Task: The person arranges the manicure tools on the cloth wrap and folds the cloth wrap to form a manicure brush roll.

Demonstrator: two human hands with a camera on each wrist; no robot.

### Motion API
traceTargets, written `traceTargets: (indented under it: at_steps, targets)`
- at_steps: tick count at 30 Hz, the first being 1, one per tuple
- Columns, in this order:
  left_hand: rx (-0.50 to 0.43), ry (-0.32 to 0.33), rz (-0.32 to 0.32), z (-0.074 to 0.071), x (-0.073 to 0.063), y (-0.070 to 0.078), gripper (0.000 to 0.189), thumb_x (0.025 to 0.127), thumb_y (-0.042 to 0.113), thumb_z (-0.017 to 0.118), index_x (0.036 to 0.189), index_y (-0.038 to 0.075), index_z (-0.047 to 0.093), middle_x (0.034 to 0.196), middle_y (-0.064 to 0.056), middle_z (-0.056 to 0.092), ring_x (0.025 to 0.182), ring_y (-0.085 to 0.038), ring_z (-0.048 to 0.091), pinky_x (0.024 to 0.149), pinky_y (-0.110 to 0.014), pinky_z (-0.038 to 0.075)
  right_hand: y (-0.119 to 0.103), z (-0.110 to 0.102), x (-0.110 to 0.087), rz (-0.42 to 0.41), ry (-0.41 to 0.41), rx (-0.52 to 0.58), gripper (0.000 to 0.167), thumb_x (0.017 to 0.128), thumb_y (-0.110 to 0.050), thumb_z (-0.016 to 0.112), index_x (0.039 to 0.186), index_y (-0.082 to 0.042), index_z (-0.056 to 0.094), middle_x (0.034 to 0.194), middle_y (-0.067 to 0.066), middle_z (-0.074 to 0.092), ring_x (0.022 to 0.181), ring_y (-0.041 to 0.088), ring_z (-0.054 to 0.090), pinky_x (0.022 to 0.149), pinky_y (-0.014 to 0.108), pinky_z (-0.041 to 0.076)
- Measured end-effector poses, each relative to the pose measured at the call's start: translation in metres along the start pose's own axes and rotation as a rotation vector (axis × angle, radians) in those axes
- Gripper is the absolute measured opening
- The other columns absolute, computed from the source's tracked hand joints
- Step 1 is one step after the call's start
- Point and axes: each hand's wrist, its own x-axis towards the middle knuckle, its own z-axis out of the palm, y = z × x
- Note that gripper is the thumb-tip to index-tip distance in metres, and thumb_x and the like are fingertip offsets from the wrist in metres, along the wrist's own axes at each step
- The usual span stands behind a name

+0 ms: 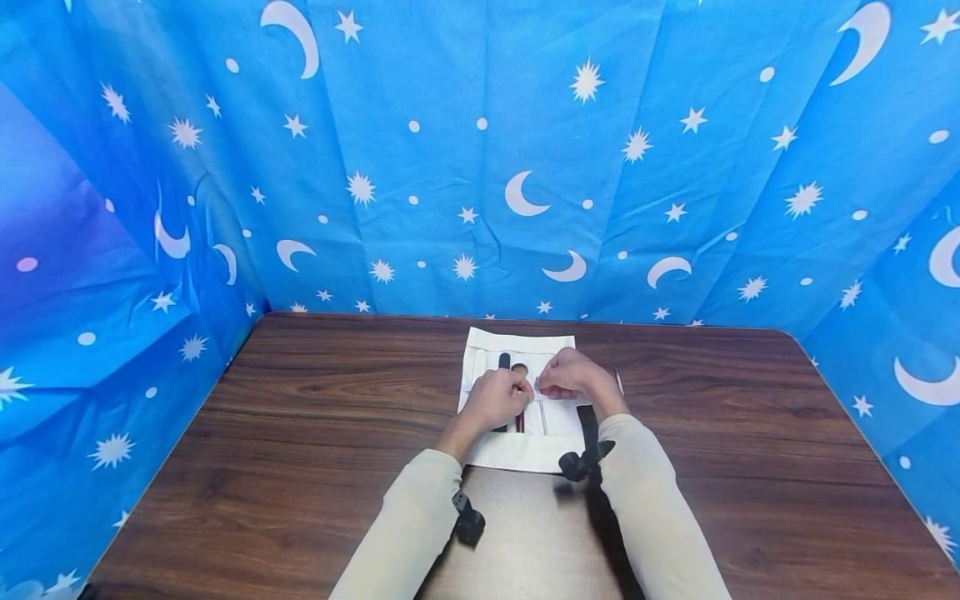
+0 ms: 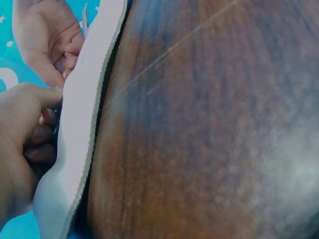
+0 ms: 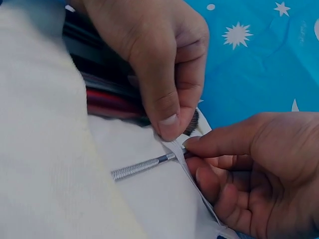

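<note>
An open white fabric case (image 1: 517,452) lies on the table under both hands. My left hand (image 1: 498,400) pinches the edge of a narrow white band (image 3: 186,174) across the case, thumb and fingertip together. Through this band runs a thin metal tool (image 3: 138,169) with a ridged handle. My right hand (image 3: 254,169) pinches its upper end between thumb and finger; the tip is hidden by the fingers. Left of it in the case lie a brush (image 1: 520,368) with dark bristles and a red handle, and a black tool (image 1: 505,361), both partly covered by my left hand.
A slim pointed item (image 1: 618,381) shows beyond my right wrist. Dark brown wood-grain table (image 1: 337,467) surrounds the case. Blue cloth (image 1: 450,150) with moons and stars hangs behind and at the sides. A small black camera (image 1: 576,465) sits on each wrist.
</note>
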Motion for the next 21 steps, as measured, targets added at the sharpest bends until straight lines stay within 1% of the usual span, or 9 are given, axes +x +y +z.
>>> traceTargets:
  at_steps: [3,5,7,9,11,15,18,21]
  targets:
    - [0.008,-0.002,0.002,0.0,0.0,0.0,0.013,0.098,0.015,0.069,0.09,0.013,0.08,0.059,0.012,0.052,0.058,-0.006,0.047,0.058,-0.026,0.037,0.001,-0.001,0.0,-0.026,-0.007,-0.028,0.021,0.091,0.0,0.066,0.071,-0.004,0.068,0.059,-0.001,0.058,0.051,0.008,0.045,0.05,0.021,0.034]
    - [0.016,-0.001,0.005,0.001,0.0,0.0,0.013,0.098,0.015,0.069,0.09,0.012,0.08,0.06,0.012,0.053,0.058,-0.006,0.048,0.059,-0.026,0.038,0.003,-0.002,-0.001,-0.051,-0.007,-0.044,0.019,0.091,-0.001,0.067,0.072,-0.002,0.069,0.059,-0.001,0.058,0.052,0.009,0.046,0.05,0.021,0.035]
    - [0.022,0.001,0.008,0.001,0.0,0.0,0.013,0.098,0.015,0.07,0.091,0.012,0.081,0.059,0.013,0.053,0.059,-0.007,0.048,0.06,-0.026,0.038,0.005,-0.004,-0.003,-0.074,0.005,-0.045,0.016,0.092,-0.003,0.067,0.077,0.001,0.072,0.061,0.0,0.058,0.053,0.009,0.047,0.052,0.022,0.037]
    - [0.022,0.003,0.01,0.001,0.0,0.0,0.013,0.097,0.015,0.07,0.091,0.012,0.081,0.059,0.012,0.053,0.058,-0.007,0.049,0.06,-0.026,0.039,0.008,-0.007,-0.005,-0.103,0.03,-0.042,0.014,0.093,-0.005,0.067,0.085,0.005,0.075,0.063,0.0,0.059,0.055,0.01,0.05,0.054,0.023,0.041]
    - [0.024,0.009,0.012,0.002,0.0,0.0,0.012,0.097,0.015,0.07,0.09,0.012,0.081,0.06,0.012,0.053,0.059,-0.007,0.049,0.06,-0.027,0.039,0.011,-0.011,-0.009,-0.124,0.065,-0.029,0.017,0.095,-0.006,0.066,0.094,0.008,0.076,0.066,0.002,0.061,0.057,0.011,0.052,0.055,0.024,0.043]
    - [0.024,0.018,0.015,0.002,-0.001,0.0,0.013,0.096,0.015,0.07,0.089,0.013,0.08,0.06,0.012,0.054,0.058,-0.007,0.05,0.06,-0.027,0.04,0.02,-0.024,-0.018,-0.134,0.149,0.033,0.021,0.099,-0.007,0.064,0.107,0.011,0.073,0.076,0.006,0.066,0.062,0.012,0.057,0.057,0.025,0.047]
    - [0.026,0.019,0.025,0.002,-0.001,0.0,0.013,0.097,0.014,0.07,0.089,0.013,0.08,0.06,0.011,0.054,0.057,-0.007,0.049,0.059,-0.027,0.039,0.029,-0.034,-0.025,-0.128,0.224,0.084,0.023,0.102,-0.008,0.063,0.112,0.011,0.071,0.083,0.01,0.07,0.067,0.013,0.06,0.061,0.026,0.05]
    - [0.021,0.016,0.028,0.002,-0.001,0.001,0.013,0.097,0.014,0.07,0.09,0.012,0.08,0.06,0.011,0.055,0.056,-0.007,0.049,0.058,-0.027,0.039,0.04,-0.046,-0.032,-0.153,0.299,0.104,0.024,0.102,-0.007,0.062,0.113,0.014,0.069,0.086,0.013,0.072,0.068,0.013,0.063,0.063,0.027,0.052]
